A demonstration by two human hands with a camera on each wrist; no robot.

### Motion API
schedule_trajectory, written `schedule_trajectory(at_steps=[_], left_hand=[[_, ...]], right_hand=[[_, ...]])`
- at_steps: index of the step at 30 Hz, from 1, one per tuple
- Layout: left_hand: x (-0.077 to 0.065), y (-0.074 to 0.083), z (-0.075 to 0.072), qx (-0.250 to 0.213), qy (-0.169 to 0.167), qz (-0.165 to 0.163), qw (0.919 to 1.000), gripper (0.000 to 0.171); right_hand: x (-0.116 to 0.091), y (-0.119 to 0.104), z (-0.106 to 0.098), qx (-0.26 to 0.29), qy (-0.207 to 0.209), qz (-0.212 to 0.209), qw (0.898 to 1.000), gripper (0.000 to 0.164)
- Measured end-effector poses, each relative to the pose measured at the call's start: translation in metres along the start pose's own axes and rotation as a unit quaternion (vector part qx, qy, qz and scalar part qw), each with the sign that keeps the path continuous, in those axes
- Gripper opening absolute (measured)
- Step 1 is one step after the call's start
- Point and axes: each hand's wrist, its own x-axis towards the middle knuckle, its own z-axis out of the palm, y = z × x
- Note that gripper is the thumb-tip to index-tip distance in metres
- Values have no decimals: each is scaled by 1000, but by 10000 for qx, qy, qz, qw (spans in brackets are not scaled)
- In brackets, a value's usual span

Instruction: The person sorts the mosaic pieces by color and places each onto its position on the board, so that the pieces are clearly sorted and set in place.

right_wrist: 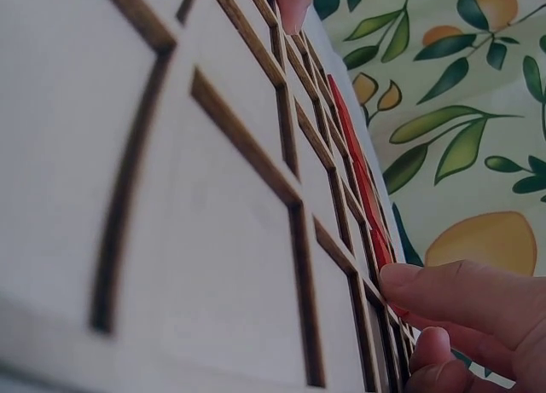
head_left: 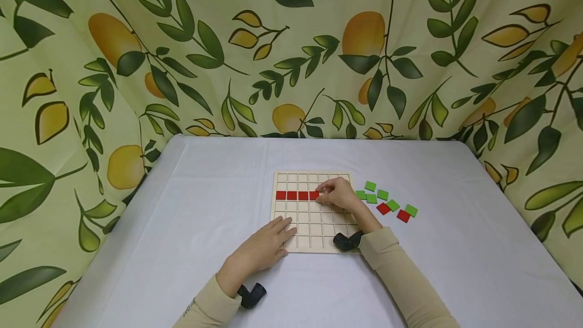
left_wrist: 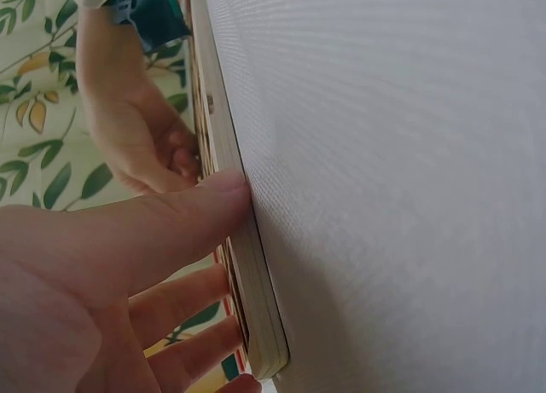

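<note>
A pale wooden grid board (head_left: 302, 215) lies on the table. Four red square tiles (head_left: 292, 195) sit side by side in one of its upper rows, starting at the left. My right hand (head_left: 339, 193) pinches the rightmost red tile (head_left: 314, 195) between thumb and fingers. In the right wrist view, the right thumb (right_wrist: 405, 284) touches the end of the red row (right_wrist: 363, 184). My left hand (head_left: 259, 248) rests on the board's near left corner with its fingers extended. Its thumb (left_wrist: 192, 210) lies against the board's side edge (left_wrist: 256, 299) in the left wrist view.
To the right of the board lie several loose green tiles (head_left: 371, 199) and two red tiles, one nearer (head_left: 383, 208) and one farther right (head_left: 403, 216). A white cloth (head_left: 218, 181) covers the table. A leaf-and-fruit patterned curtain (head_left: 291, 90) hangs behind and at the sides.
</note>
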Motion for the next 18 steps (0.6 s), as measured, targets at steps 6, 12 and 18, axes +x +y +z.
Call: schedule_trajectory(at_steps=[6, 12, 18], left_hand=[[0, 0, 0, -28, -8, -38, 10000, 49], [0, 0, 0, -25, 4, 2, 10000, 49], [0, 0, -1, -16, 38, 46, 10000, 49]], right_hand=[[1, 0, 0, -35, -8, 74, 10000, 25], [0, -1, 0, 77, -11, 206, 9998, 26], [-2, -2, -2, 178, -13, 73, 9998, 26]])
